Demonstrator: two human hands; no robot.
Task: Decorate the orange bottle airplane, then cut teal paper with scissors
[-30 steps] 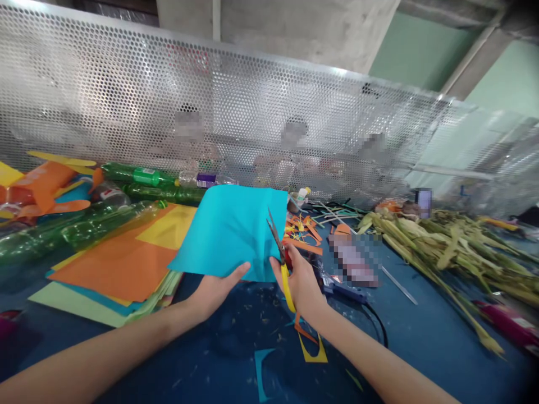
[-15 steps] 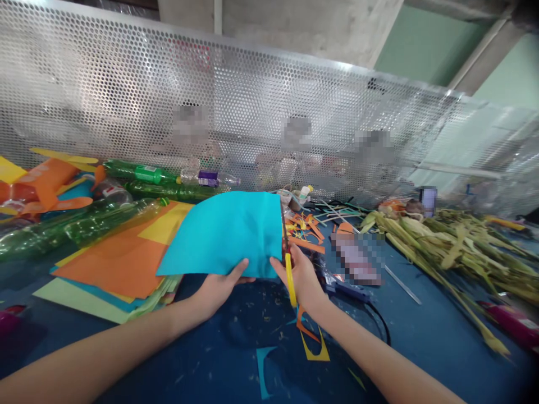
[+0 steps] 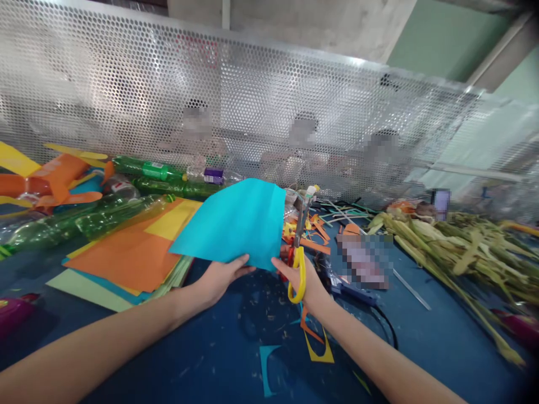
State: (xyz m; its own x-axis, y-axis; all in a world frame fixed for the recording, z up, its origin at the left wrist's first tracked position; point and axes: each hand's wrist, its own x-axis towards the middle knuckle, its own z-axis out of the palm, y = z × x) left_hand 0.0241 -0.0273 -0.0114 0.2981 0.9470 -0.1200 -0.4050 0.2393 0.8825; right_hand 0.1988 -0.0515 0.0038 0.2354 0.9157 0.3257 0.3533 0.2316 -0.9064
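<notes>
A sheet of bright blue paper [image 3: 238, 227] is held up in front of me, tilted, with a gentle curve in it. My left hand [image 3: 221, 280] pinches its lower edge, thumb in front and fingers partly hidden behind. My right hand [image 3: 310, 286] grips scissors [image 3: 299, 255] with yellow and red handles, while its thumb presses on the lower right corner of the sheet. The blades point up, just right of the paper's right edge and apart from it. Under my hands lie a blue offcut [image 3: 266, 370], an orange strip [image 3: 309, 325] and a yellow offcut [image 3: 320, 349].
To the left, a stack of coloured paper [image 3: 122, 252] lies beside green plastic bottles [image 3: 88, 219] and orange-and-yellow paper blades [image 3: 63, 179]. Orange scraps [image 3: 320, 230], a blue tool with a black cord [image 3: 353, 292] and dried corn husks [image 3: 455, 241] spread rightward. A perforated metal panel [image 3: 252, 95] stands behind.
The scissors have turned, so their blades have come away from the sheet's right edge and stand to its right. The paper has tilted slightly, still held by both hands. The view has shifted a little.
</notes>
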